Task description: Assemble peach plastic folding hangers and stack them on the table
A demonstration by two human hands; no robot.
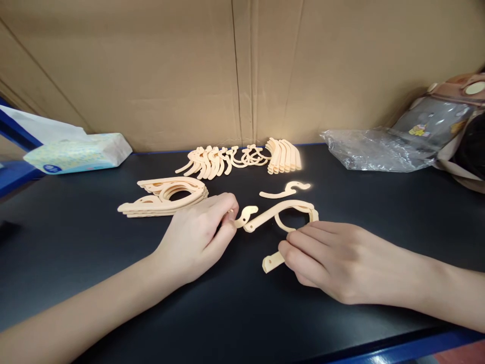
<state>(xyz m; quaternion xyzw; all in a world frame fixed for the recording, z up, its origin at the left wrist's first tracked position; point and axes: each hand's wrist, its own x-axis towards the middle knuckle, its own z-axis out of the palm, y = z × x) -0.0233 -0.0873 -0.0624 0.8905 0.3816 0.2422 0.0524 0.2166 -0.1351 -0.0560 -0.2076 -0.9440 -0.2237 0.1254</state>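
Between thumb and fingers, my left hand (206,235) pinches a cream curved plastic piece (248,215). Its holed end shows, touching or very near an arm tip of a partly assembled folding hanger (275,211); I cannot tell whether they are joined. My right hand (326,258) is closed on that hanger, covering part of its ring and one arm, whose holed tip sticks out toward me. Just beyond lies a loose curved piece (284,191) of the same kind. Left of my left hand, several folded hangers (162,202) are stacked flat.
Along the back of the black table (212,323) stand rows of loose curved pieces (206,162), rings (250,155) and arm pieces (284,155). A tissue pack (81,153) is at the back left. Clear plastic bags (382,149) and a bottle (435,119) occupy the right, before a cardboard wall (170,71).
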